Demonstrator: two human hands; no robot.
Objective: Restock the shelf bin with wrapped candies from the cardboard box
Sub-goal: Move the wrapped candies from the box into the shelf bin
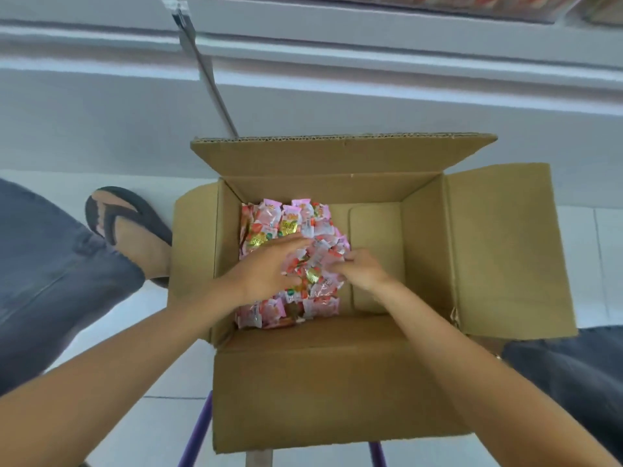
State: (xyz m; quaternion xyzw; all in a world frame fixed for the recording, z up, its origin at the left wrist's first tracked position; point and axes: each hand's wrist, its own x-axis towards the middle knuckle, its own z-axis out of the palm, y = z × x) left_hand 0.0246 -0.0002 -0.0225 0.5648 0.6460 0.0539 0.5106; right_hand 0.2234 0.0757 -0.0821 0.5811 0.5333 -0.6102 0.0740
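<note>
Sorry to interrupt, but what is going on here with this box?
A person is reaching both hands into the open cardboard box. The left hand lies flat on the wrapped candies piled at the box's left side, while the right hand curls its fingers into them. The box's right half is bare.

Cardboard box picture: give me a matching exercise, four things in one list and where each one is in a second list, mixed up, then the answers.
Things
1. candies
2. left hand
3. right hand
4. sandal

Places
a. outside the box, to its left
b. piled in the box's left half
c. at the right edge of the pile
d. reaching over the pile from the left

Pairs: 1-b, 2-d, 3-c, 4-a
</note>
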